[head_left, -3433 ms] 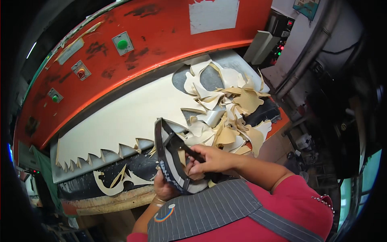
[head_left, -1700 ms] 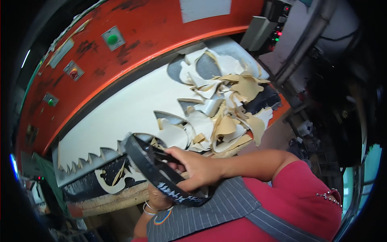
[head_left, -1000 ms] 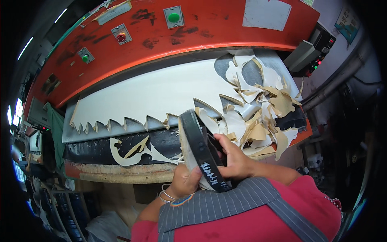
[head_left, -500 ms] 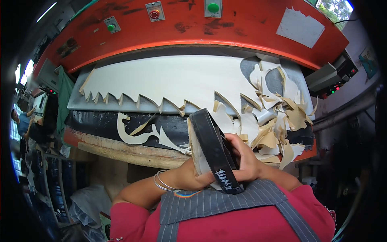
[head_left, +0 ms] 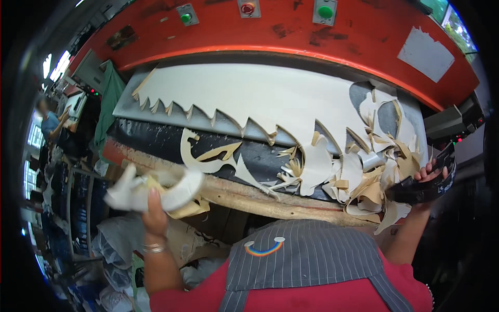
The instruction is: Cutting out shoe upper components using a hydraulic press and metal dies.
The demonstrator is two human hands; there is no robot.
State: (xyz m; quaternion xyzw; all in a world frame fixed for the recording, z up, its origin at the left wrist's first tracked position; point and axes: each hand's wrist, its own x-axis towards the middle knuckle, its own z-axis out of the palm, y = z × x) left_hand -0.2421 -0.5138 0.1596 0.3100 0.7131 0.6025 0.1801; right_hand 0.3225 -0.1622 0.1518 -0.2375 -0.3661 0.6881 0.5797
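Gripping pale curved pieces (head_left: 184,191), too blurred to count, the left hand (head_left: 155,214) is at the worktop's (head_left: 260,205) front edge; the right hand (head_left: 431,176) clasps a black band-shaped frame (head_left: 416,193) beside a scrap heap (head_left: 370,195). The white sheet's (head_left: 244,96) near edge is already notched; its broad middle is uncut.

A hand could pass over the sheet's (head_left: 249,93) left and middle. Scraps (head_left: 318,169) heap the right; a red beam (head_left: 280,32) spans behind.

Blurred white pieces (head_left: 183,191) are gripped by the left hand (head_left: 155,216) near the front-left corner of the press bed (head_left: 254,204); a black curved frame (head_left: 416,192) is held by the right hand (head_left: 430,174) near the right edge, beside heaped offcuts (head_left: 368,195).
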